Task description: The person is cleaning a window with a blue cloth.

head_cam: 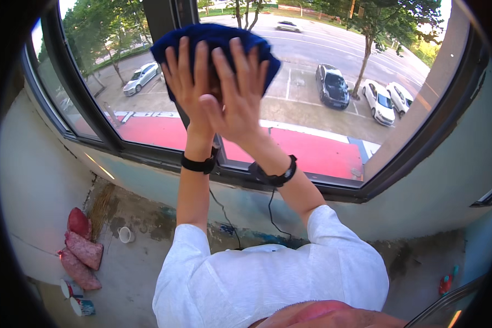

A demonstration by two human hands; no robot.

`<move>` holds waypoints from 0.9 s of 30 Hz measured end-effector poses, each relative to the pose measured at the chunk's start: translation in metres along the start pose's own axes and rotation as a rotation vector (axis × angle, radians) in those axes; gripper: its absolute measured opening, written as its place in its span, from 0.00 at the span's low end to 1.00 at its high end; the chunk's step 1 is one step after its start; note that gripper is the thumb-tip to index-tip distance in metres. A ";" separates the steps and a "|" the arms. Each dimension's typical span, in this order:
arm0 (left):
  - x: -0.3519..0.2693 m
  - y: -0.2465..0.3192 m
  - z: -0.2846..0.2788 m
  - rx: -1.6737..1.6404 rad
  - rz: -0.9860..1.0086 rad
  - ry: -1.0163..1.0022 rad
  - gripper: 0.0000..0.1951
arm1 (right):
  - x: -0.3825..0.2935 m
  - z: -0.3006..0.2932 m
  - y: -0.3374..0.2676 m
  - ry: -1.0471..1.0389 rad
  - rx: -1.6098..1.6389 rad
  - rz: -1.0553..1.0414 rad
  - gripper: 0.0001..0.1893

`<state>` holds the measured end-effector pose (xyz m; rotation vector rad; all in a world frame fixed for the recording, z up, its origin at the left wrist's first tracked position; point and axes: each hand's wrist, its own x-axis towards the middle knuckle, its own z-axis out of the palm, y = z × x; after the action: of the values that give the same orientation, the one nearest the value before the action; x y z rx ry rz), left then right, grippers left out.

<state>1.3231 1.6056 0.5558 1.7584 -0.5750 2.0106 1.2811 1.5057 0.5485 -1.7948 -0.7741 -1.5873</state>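
Note:
Both of my arms reach up in front of a dark-framed window. A dark blue cloth (213, 35) is spread against the window around its upright frame bar. My left hand (190, 80) and my right hand (240, 86) lie flat on the cloth, side by side, fingers spread and pointing up, the thumbs crossing or touching. The palms press on the cloth and are hidden. Black bands with thin cables circle both wrists. Through the window glass (303, 86) a road, trees and parked cars show.
The window's bottom frame (332, 190) runs across a painted wall (352, 221). Pinkish-red sacks (80, 266), paint-marked buckets (82, 306) and a white cup-like container (126, 235) are on the floor at lower left. A red and green bottle (445, 283) stands at lower right.

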 end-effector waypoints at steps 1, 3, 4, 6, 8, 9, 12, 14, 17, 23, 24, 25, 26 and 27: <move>-0.001 -0.016 -0.004 0.064 -0.027 -0.022 0.29 | 0.003 0.018 -0.014 -0.002 0.052 0.019 0.37; -0.004 -0.026 -0.003 0.082 -0.006 -0.025 0.29 | 0.004 0.042 -0.039 0.030 0.004 0.018 0.36; -0.015 -0.015 -0.014 0.065 0.000 -0.034 0.29 | 0.003 0.046 -0.037 0.045 -0.008 0.039 0.36; -0.019 -0.006 -0.007 0.068 0.008 -0.059 0.29 | -0.003 0.051 -0.034 0.034 -0.015 0.043 0.36; -0.020 0.007 -0.001 0.066 0.012 -0.081 0.29 | -0.007 0.045 -0.029 0.038 -0.006 0.044 0.35; -0.024 0.007 -0.004 0.064 0.007 -0.097 0.29 | -0.009 0.038 -0.026 0.034 -0.010 0.048 0.35; -0.034 0.036 0.014 0.051 -0.015 -0.129 0.29 | -0.012 0.005 -0.011 0.080 -0.083 0.008 0.33; -0.040 0.087 0.039 0.036 -0.043 -0.142 0.29 | -0.013 -0.033 0.009 0.123 -0.163 -0.005 0.33; -0.042 0.138 0.055 -0.011 -0.079 -0.167 0.29 | -0.009 -0.110 0.040 0.171 -0.269 -0.026 0.35; -0.023 0.299 0.078 -0.278 -0.056 -0.101 0.23 | -0.022 -0.252 0.072 0.160 -0.648 0.040 0.32; -0.030 0.324 0.084 -0.290 -0.031 -0.128 0.23 | -0.030 -0.269 0.076 0.213 -0.639 0.088 0.31; -0.035 0.340 0.084 -0.296 0.000 -0.129 0.22 | -0.036 -0.278 0.078 0.259 -0.617 0.140 0.31; -0.041 0.349 0.087 -0.320 -0.026 -0.130 0.22 | -0.039 -0.282 0.078 0.243 -0.613 0.136 0.31; -0.041 0.354 0.084 -0.352 -0.049 -0.134 0.22 | -0.041 -0.286 0.075 0.239 -0.641 0.143 0.31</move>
<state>1.2022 1.2633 0.5111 1.6774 -0.8608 1.6466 1.1528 1.2370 0.5289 -1.9642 -0.0085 -2.0480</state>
